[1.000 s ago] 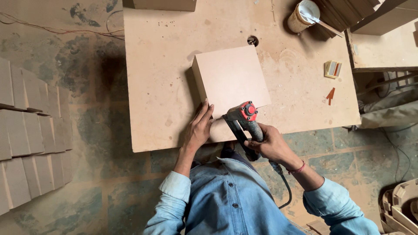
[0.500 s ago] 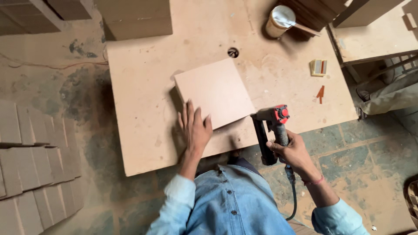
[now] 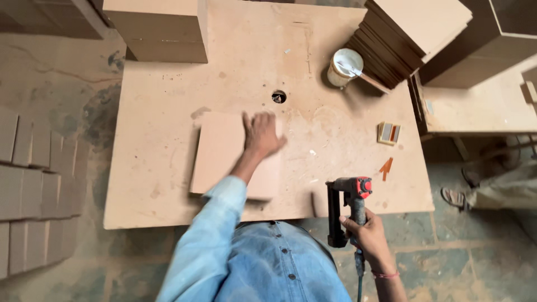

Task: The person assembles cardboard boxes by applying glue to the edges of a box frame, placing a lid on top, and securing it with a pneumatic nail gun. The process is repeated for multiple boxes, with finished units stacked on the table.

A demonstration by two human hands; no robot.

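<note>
My left hand (image 3: 262, 134) lies flat, fingers spread, on the far part of a square tan board (image 3: 221, 154) that rests on the big worktable (image 3: 168, 112). My right hand (image 3: 366, 237) grips the handle of a black nail gun with a red cap (image 3: 347, 204), held upright at the table's near edge, right of the board. A hose or cord hangs down from the gun below my wrist.
A white pot with a stick in it (image 3: 344, 67) stands at the back right beside a stack of boards (image 3: 408, 33). A boxy wooden piece (image 3: 159, 28) sits at the back left. Small orange bits (image 3: 387, 133) lie right. Board pieces (image 3: 28, 184) cover the floor left. Another person's sandalled foot (image 3: 456, 196) is right.
My left hand has slid from the board's near edge up onto its far part. The nail gun has drawn back from the board toward the table's near edge. The view has shifted forward.
</note>
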